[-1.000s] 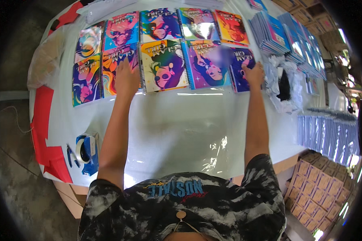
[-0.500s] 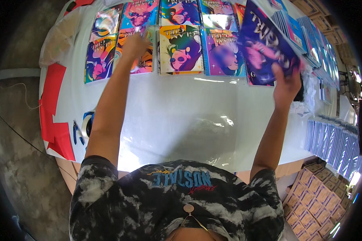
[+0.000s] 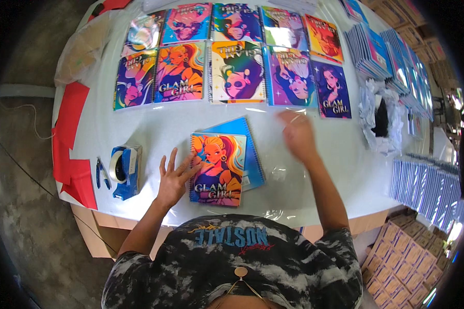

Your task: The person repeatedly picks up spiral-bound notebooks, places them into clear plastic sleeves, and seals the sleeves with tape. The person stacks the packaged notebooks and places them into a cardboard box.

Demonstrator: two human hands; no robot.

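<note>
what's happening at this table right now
A person has the fingers of their left hand at the left edge of an orange-covered spiral notebook, which partly overlaps a blue notebook on the table. Their right hand, blurred, is over to the right, apart from both. Beyond, colourful notebooks lie in two rows.

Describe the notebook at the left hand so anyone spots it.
At the near edge of the white table, by the black-and-grey shirt, find the left hand. Its fingers meet the left side of a spiral notebook with an orange-haired figure. Unlike its lookalike in the rows beyond, this one lies partly over a blue notebook.
</note>
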